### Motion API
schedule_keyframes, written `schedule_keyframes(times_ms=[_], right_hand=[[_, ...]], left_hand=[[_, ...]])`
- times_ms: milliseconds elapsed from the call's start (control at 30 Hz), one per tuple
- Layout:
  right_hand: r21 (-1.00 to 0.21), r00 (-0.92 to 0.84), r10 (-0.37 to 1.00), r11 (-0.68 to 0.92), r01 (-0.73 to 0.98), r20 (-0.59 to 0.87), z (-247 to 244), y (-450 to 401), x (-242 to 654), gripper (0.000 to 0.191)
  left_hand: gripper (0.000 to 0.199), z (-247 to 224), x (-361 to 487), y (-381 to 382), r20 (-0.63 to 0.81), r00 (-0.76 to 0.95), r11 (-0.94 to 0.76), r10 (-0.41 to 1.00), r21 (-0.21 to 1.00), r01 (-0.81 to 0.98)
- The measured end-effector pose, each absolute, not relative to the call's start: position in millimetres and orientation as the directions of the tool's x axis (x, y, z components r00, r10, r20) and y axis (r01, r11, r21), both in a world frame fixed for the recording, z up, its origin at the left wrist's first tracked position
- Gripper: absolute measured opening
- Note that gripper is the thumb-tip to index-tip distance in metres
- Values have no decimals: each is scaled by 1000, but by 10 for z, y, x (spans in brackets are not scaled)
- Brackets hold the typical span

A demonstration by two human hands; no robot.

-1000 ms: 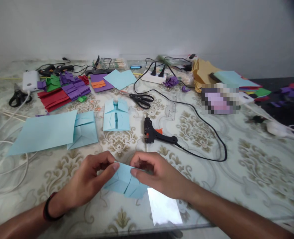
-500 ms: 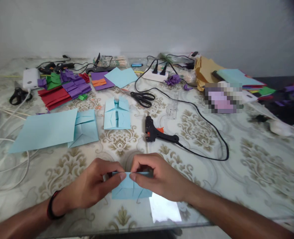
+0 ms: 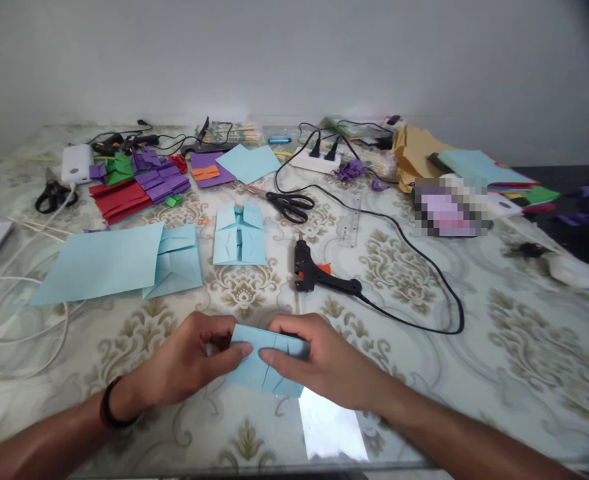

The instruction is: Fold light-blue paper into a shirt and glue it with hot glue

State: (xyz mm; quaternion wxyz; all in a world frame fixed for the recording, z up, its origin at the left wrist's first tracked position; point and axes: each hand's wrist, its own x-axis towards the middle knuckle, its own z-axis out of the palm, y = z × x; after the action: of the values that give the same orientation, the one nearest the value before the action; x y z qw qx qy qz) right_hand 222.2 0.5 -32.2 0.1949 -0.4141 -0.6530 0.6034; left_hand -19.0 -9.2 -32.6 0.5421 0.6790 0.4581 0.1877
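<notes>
Near the table's front edge, a folded light blue paper (image 3: 269, 363) with crease lines is held between both hands. My left hand (image 3: 194, 357) grips its left side, thumb on the front face and fingers behind. On the other side my right hand (image 3: 319, 363) pinches the paper the same way, its thumb lying across the front. The fingers behind the paper are partly hidden. Beyond the hands lies a similar folded blue paper piece (image 3: 239, 233). A black glue gun (image 3: 322, 270) rests just beyond my right hand.
Left of centre, a flat blue sheet (image 3: 99, 263) overlaps another folded blue piece (image 3: 179, 263). Black-handled scissors (image 3: 289, 205) and a clear ruler (image 3: 349, 220) lie farther back. Purple paper strips (image 3: 162, 181), a power strip (image 3: 316, 160) and brown paper (image 3: 417, 157) line the rear. The glue gun's cord (image 3: 424, 257) loops right.
The paper's top edge has tilted and lifted, and my hands have shifted their hold, with the thumbs now lower on its face. The view has moved slightly.
</notes>
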Motion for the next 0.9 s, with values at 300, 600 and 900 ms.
schedule_keyframes(times_ms=[300, 600, 900], right_hand=[[-923, -556, 778, -79, 377, -294, -338, -17, 2187, 31], [-921, -551, 790, -42, 387, -268, -345, -32, 2194, 33], [-926, -560, 788, -37, 376, -258, -359, -37, 2185, 28]], left_hand=[[26, -199, -141, -132, -263, 542, -25, 798, 884, 466], [25, -251, -159, -122, -218, 534, -64, 817, 886, 459], [29, -251, -137, -122, -287, 558, 20, 779, 900, 435]])
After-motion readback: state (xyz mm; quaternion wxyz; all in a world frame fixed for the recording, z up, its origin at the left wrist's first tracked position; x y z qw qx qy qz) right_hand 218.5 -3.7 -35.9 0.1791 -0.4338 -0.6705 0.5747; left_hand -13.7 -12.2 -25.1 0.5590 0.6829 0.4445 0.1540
